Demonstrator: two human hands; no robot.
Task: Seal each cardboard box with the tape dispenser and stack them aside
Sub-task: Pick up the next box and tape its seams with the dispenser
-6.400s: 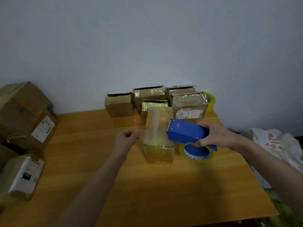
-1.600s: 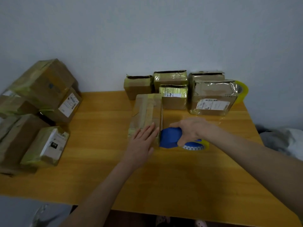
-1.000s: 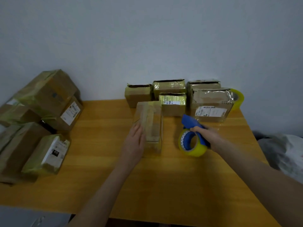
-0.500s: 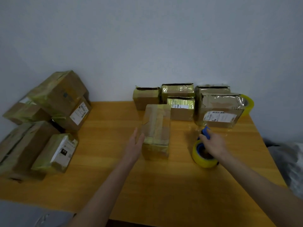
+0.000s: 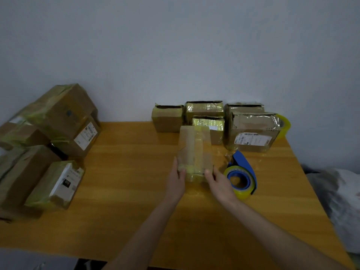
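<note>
Left grip (image 5: 175, 182) and right grip (image 5: 220, 184) clasp the taped box (image 5: 194, 149), thumbs on top.

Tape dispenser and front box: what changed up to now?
The right hand let go of the tape dispenser, now lying on the table right of the box, and moved to the box's near right corner. The left hand slid from its top to the near left corner; both now hold it. The boxes by the wall and the pile at left stayed.

Box (image 5: 194, 152) blurred; yellow roll (image 5: 284, 124), perhaps tape, half hidden behind carton (image 5: 253, 131)
</note>
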